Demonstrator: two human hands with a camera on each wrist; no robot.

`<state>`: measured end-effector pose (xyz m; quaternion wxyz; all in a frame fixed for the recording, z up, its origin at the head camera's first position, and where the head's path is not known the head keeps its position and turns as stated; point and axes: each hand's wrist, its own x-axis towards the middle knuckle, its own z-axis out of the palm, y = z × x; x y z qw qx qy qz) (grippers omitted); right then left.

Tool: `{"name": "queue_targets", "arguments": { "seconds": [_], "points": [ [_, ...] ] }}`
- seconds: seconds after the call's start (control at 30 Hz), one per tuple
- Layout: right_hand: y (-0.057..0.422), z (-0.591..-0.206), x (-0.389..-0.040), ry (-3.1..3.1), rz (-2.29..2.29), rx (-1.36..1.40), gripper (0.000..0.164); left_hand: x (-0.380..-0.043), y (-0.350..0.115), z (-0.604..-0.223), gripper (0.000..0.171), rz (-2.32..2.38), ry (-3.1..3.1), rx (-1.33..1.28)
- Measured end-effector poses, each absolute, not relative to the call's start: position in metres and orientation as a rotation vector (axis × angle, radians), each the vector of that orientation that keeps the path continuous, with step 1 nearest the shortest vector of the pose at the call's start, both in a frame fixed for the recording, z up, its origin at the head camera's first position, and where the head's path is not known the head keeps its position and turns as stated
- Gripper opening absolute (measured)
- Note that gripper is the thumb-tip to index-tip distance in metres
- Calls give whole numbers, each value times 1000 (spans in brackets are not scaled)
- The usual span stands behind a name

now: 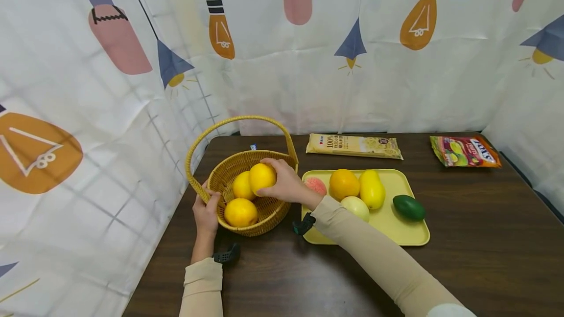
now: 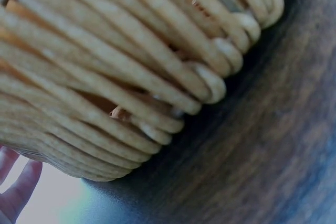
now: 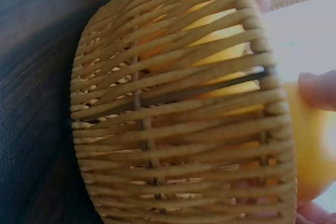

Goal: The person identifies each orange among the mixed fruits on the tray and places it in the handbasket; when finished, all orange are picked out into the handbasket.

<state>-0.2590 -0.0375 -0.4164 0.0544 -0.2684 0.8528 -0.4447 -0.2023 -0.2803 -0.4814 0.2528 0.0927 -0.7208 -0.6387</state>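
A woven basket point(image 1: 263, 229) with a tall arched handle point(image 1: 238, 119) stands on the table's left side. My left hand point(image 1: 206, 212) grips its left rim beside the foot of the handle; in the left wrist view its fingers point(image 2: 23, 184) show past the wicker. Between the thumb and fingers of my right hand point(image 1: 288, 180) is an orange point(image 1: 262, 179), held at the basket's opening near the right rim. From the right wrist, that orange point(image 3: 310, 150) appears beyond the rim. Two more yellow-orange fruits, one at the back point(image 1: 242, 187) and one in front point(image 1: 241, 213), lie inside the basket.
Right of the basket, a yellow tray point(image 1: 396, 231) holds a peach point(image 1: 315, 186), an orange point(image 1: 344, 184), a yellow pear-shaped fruit point(image 1: 372, 190), a pale round fruit point(image 1: 355, 208) and a dark green fruit point(image 1: 409, 208). Behind lie a noodle packet point(image 1: 354, 146) and a candy bag point(image 1: 464, 151).
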Motion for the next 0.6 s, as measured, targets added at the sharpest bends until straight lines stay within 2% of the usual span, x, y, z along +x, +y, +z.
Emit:
{"name": "queue_targets", "arguments": {
  "seconds": [0.17, 0.43, 0.6],
  "points": [
    [-43, -416, -262, 2598, -1320, -754, 80, -202, -281, -481, 23, -1738, -1958, 238],
    [-50, -414, -269, 2565, -1351, -635, 79, -203, -282, -482, 14, -1730, -1952, 213],
    [-55, -418, -274, 2540, -1342, -616, 78, -202, -282, -483, 19, -1718, -1965, 228]
  ]
}}
